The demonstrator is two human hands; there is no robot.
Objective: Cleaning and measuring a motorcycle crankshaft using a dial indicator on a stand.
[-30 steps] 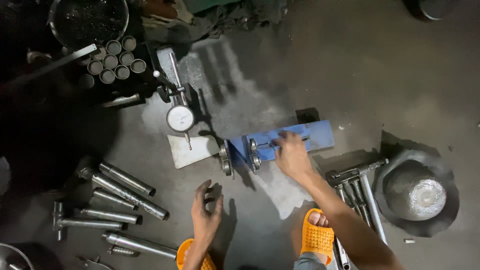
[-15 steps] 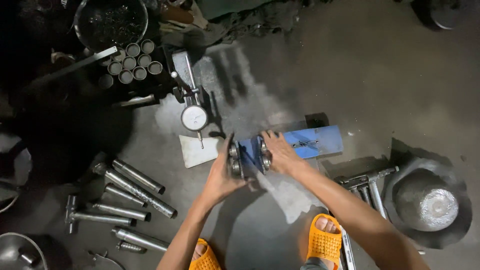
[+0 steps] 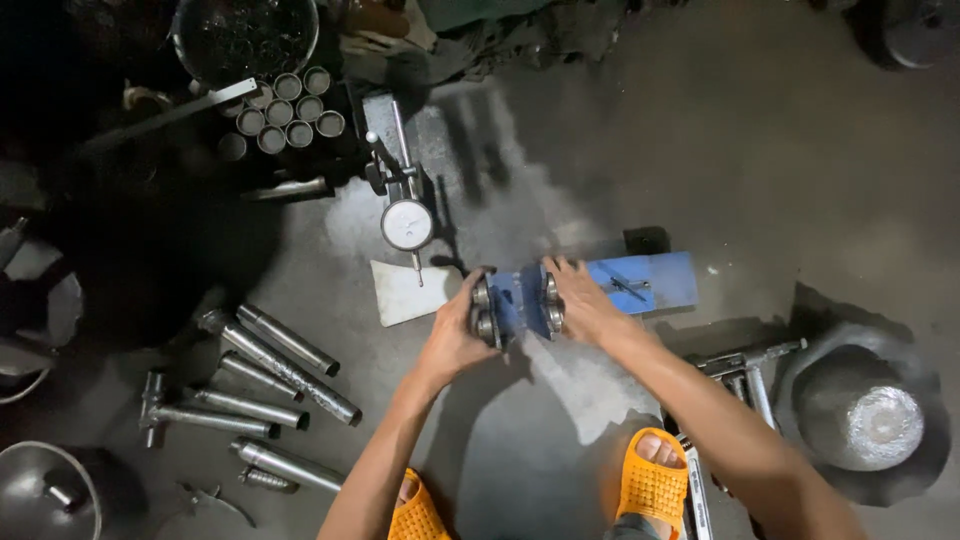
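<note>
A blue metal fixture (image 3: 640,283) lies on the grey floor, with two pairs of steel rollers (image 3: 483,310) at its left end. My left hand (image 3: 455,338) grips the left roller pair from below. My right hand (image 3: 585,305) rests over the right roller pair (image 3: 551,303) and the blue block between them. A dial gauge (image 3: 407,224) on a stand sits just behind, above a white cloth (image 3: 408,291).
Several steel shafts (image 3: 265,370) lie at the left. A cluster of short steel sleeves (image 3: 285,112) and a dark bowl (image 3: 245,35) stand at the back left. A metal bowl (image 3: 862,415) and rods (image 3: 745,370) lie at the right. My orange sandals (image 3: 652,482) are at the bottom.
My left hand rose from the floor near my foot onto the left rollers. My right hand slid left along the blue fixture onto the right rollers.
</note>
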